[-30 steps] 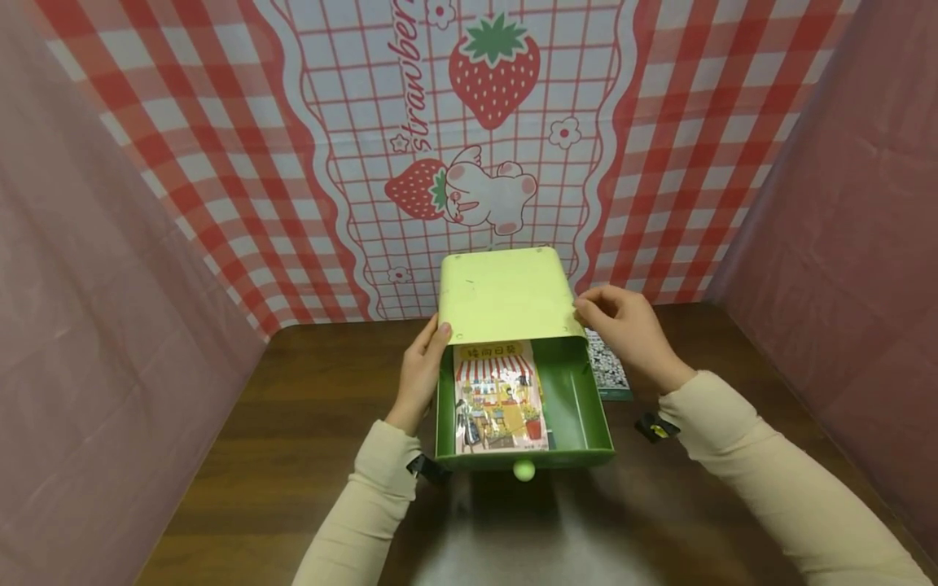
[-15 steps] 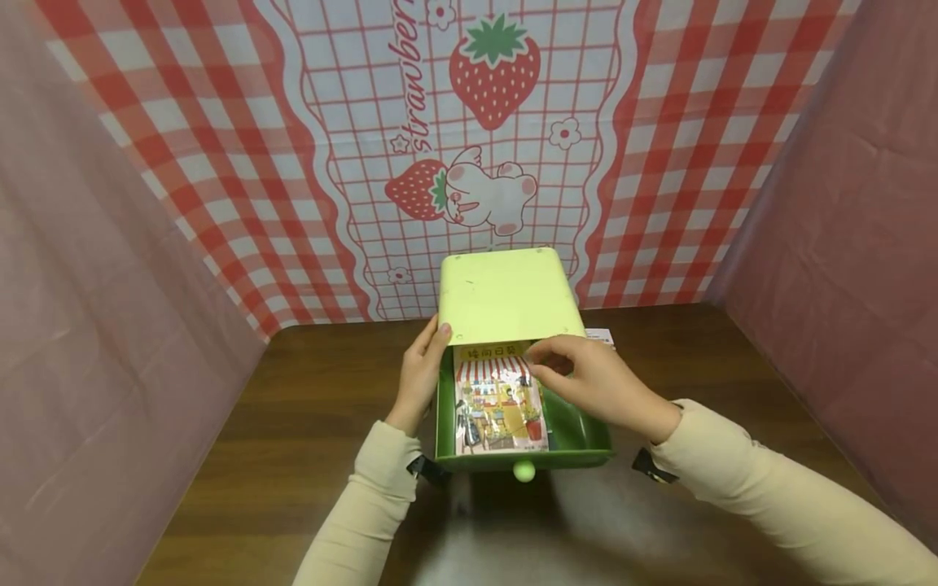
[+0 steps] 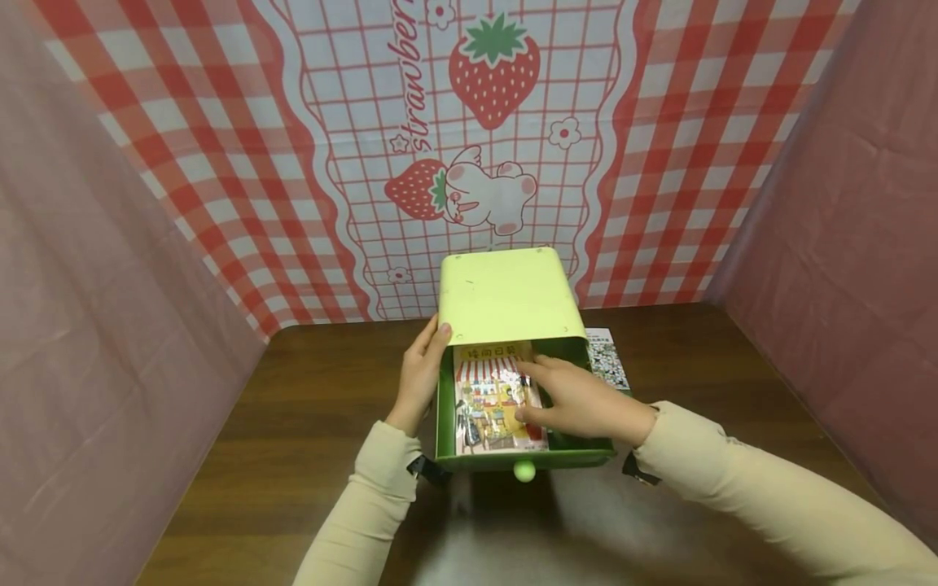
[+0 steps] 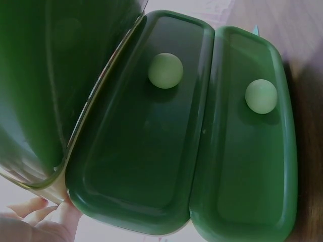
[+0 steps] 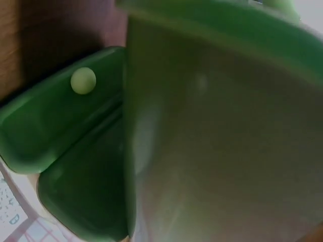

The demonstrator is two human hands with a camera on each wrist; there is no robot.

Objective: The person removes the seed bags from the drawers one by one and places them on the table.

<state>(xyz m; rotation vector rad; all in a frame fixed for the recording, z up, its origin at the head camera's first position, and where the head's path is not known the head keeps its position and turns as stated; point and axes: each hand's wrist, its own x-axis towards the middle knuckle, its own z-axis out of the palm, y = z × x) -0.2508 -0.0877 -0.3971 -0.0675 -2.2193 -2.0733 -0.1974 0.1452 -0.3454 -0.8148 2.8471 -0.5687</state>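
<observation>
A small drawer cabinet (image 3: pixel 509 297) with a pale yellow-green top stands in the middle of the head view. Its top drawer (image 3: pixel 579 458), green with a round knob (image 3: pixel 523 471), is pulled out. Inside lies a glossy printed packet (image 3: pixel 491 403) with a striped awning picture, against the drawer's left side. My left hand (image 3: pixel 418 378) rests along the cabinet's left side, thumb at the front corner. My right hand (image 3: pixel 586 399) is in the drawer, thumb and fingers spread over the packet's right part; whether they touch it is unclear. The right wrist view is mostly filled by the drawer (image 5: pixel 217 141).
Two lower drawers, a middle one (image 4: pixel 141 146) and a bottom one (image 4: pixel 247 176), are closed beneath. A black-and-white patterned sheet or booklet (image 3: pixel 607 362) lies right of the cabinet on the wooden table (image 3: pixel 308 423). A strawberry-print cloth (image 3: pixel 498 187) hangs behind.
My right hand has moved from the cabinet's right top edge leftward and down into the drawer, over the packet, its fingers spreading. The left hand and cabinet have stayed put.
</observation>
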